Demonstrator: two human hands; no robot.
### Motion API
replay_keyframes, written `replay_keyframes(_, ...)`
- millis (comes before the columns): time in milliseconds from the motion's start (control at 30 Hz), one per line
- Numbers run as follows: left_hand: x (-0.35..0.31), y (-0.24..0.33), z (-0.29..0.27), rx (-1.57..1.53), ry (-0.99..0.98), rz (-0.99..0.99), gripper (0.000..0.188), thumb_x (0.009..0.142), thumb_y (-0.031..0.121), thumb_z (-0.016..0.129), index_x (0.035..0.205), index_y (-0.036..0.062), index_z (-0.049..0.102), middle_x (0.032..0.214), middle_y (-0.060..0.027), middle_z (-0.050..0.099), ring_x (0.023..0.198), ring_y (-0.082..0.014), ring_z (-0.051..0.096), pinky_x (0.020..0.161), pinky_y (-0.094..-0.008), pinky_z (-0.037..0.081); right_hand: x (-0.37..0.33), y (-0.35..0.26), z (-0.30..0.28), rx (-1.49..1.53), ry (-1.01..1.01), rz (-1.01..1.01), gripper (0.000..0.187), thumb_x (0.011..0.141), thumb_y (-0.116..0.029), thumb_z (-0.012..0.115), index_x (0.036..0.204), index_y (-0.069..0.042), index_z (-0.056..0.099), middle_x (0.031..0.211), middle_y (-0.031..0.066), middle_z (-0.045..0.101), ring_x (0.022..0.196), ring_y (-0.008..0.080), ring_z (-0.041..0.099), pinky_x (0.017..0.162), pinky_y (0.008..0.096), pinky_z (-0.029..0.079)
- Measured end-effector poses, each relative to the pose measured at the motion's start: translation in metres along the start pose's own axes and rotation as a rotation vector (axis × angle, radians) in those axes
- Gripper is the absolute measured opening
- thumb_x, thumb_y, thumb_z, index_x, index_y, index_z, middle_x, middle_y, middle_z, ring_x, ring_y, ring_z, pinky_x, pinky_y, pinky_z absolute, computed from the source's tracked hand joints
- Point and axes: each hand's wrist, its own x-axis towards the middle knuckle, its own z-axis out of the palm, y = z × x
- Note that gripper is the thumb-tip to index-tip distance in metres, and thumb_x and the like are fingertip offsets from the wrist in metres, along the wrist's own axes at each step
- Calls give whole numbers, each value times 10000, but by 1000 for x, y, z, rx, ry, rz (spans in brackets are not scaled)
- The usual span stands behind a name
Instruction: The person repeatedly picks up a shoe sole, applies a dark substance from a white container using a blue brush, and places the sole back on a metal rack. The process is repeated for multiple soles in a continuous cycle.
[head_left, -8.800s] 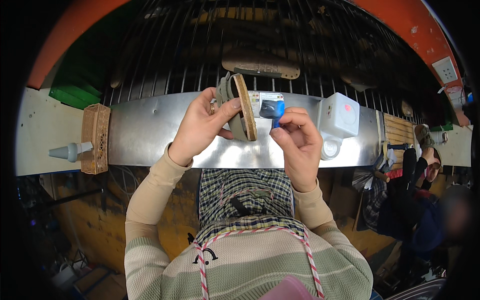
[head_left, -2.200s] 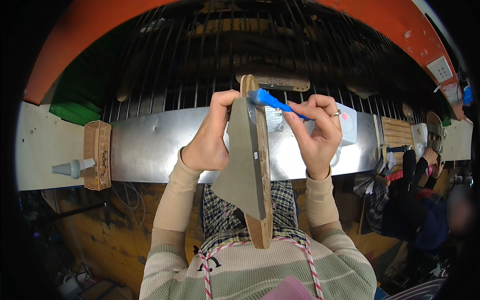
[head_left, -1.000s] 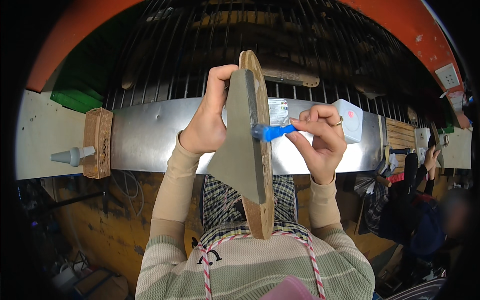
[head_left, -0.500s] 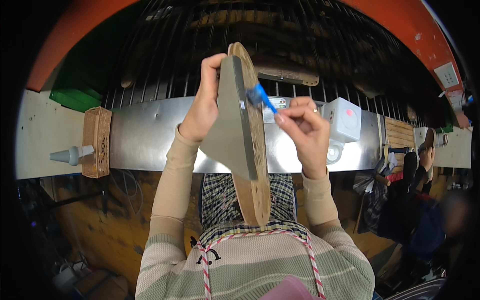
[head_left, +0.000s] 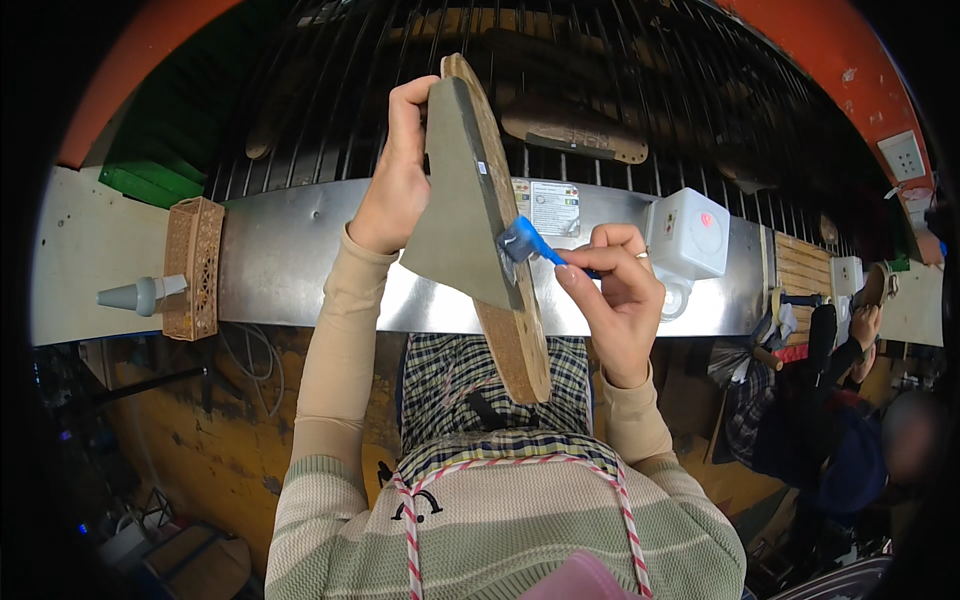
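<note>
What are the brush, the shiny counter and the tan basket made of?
Brush: probably plastic, since the handle is bright, even blue; its tip is unclear.
Counter: likely bare metal, smooth-looking, because it is silvery grey with bright glare.
Basket: perhaps plastic or woven cane; its sides show small holes.

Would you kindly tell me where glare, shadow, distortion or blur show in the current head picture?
In the head view, glare whitens parts of the metal bench near its front edge; deep shadow fills the area beyond it; fisheye distortion bows the orange frame; the co-worker's head at right is blurred; the shoe and blue brush are easy to make out.
</note>
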Motion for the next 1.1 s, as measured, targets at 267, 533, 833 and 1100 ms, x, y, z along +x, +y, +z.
replay_keyframes(267, -6, 11, 5, 52, -32, 11, 839, 711, 151, 829, 1350, 46, 295, 1187, -93, 499, 1097, -173, 535, 981, -328, 447, 24, 7, 7, -121, 59, -155, 195, 762, -7, 804, 942, 1, 731, 956, 57, 514, 833, 120, 529, 699, 236, 485)
replay_keyframes(533, -11, 16, 9, 42, -75, 15, 871, 691, 151, 858, 1347, 43, 296, 1217, -121, 513, 1125, -198, 557, 977, -358, 472, 56, 13, 10, -194, 97, -304, 184, 749, -18, 818, 913, -2, 736, 938, 58, 522, 806, 121, 526, 679, 233, 473)
replay_keyframes(833, -6, 12, 4, 88, -22, 57, 869, 690, 150, 853, 1349, 45, 296, 1187, -103, 503, 1091, -181, 550, 957, -345, 478, 49, 8, 0, -67, -45, -250, 189, 752, 65, 778, 926, 24, 719, 1022, 61, 494, 901, 137, 583, 797, 254, 490)
replay_keyframes(1100, -3, 5, -1, 29, 12, 45, 860, 692, 153, 844, 1355, 68, 303, 1180, -78, 496, 1072, -164, 540, 946, -325, 470, 28, 7, -12, -72, -82, -185, 246, 703, 10, 824, 934, -3, 744, 949, 38, 519, 840, 115, 530, 733, 242, 438)
